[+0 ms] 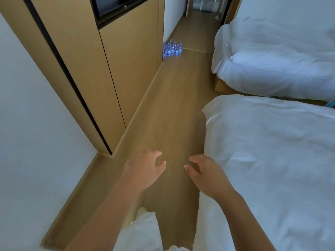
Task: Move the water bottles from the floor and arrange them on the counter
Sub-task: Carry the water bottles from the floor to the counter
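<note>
Left hand point(145, 168) is held out low in front of the body, palm down, fingers loosely curled and spread, with nothing in its grasp. Right hand point(205, 172) mirrors it just beside the edge of the near bed point(272, 169), fingers likewise relaxed and slack, holding nothing; whether it brushes the white bedding cannot be told. Both are over bare wooden floor point(168, 109). The water bottles point(172, 48), a tight cluster with blue caps and labels, stand upright on the floor well apart from the hands, at the far end of the aisle, against the corner of the tall wooden cabinet point(116, 69) where a corridor opens. A second bed point(281, 57) lies to the right beyond the first. No counter is identifiable in this view. Assessment: the task is at its opening step, the approach; no bottle has been taken up. The next move appears to call for walking the length of the aisle between cabinet and beds, stooping to the cluster, and gripping bottles without toppling their neighbours, then locating the counter.
</note>
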`<state>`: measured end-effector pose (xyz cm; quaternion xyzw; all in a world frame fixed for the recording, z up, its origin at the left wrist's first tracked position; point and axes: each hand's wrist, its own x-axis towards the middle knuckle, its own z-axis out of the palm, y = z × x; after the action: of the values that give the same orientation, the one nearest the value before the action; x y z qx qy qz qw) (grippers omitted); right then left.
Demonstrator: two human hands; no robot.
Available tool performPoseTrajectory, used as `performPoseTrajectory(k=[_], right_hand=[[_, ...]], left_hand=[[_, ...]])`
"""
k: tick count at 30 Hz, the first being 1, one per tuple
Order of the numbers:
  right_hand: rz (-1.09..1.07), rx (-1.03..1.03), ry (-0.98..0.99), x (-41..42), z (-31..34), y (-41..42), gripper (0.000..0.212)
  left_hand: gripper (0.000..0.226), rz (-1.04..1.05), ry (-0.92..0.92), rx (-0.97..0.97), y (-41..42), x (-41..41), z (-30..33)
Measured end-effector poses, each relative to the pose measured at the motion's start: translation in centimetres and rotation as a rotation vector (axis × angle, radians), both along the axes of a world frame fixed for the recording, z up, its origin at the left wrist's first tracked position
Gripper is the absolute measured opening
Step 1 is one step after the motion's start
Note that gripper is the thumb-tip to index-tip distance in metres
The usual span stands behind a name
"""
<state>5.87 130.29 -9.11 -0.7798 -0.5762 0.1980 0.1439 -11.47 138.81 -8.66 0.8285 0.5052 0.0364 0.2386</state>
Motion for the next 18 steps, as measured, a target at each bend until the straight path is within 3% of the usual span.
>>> performPoseTrajectory(k=[12,18], right_hand=[[-0.087,-0.015,0.016,6.9,2.1,25.6,0.035],[-0.114,0.004,0.03,11.5,1.8,34.8,0.036]], left_hand=[[0.04,-0.008,-0.009,0.009,27.0,7.9,1.6],[0.041,-0.077,0.017,-0.054,36.6,13.0,1.7]])
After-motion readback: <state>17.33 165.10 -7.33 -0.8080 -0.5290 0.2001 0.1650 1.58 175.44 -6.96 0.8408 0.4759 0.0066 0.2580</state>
